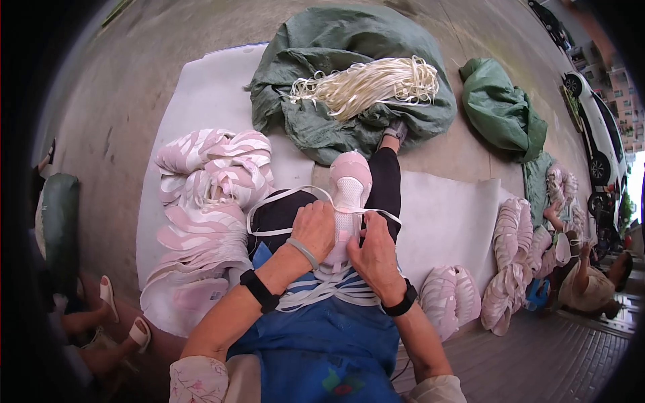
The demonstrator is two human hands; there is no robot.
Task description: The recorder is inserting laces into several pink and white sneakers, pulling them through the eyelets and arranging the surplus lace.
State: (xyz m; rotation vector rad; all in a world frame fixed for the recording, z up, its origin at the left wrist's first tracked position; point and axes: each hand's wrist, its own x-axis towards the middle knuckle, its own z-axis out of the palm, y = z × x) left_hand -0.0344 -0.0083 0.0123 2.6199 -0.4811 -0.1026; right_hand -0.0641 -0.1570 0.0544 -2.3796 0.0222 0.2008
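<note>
A pink and white shoe upper [351,176] lies lengthwise over my lap, toe pointing away from me. A white shoelace [285,193] crosses it, looping out to the left and showing a shorter length on the right. My left hand [313,232] is closed at the upper's left edge, fingers curled where the lace passes; the fingertips are partly hidden. My right hand [375,257] is at the right edge, thumb and forefinger bent together by the lace. Several loose white laces [329,293] are spread across my blue apron [316,342] just below the upper.
Stacked pink and white uppers [205,228] lie at my left on a pale sheet [195,87]. A bundle of cream laces [373,84] rests on a big green sack [316,40]. More uppers [449,302] stand at right, near another green sack [494,104]. People sit on both sides.
</note>
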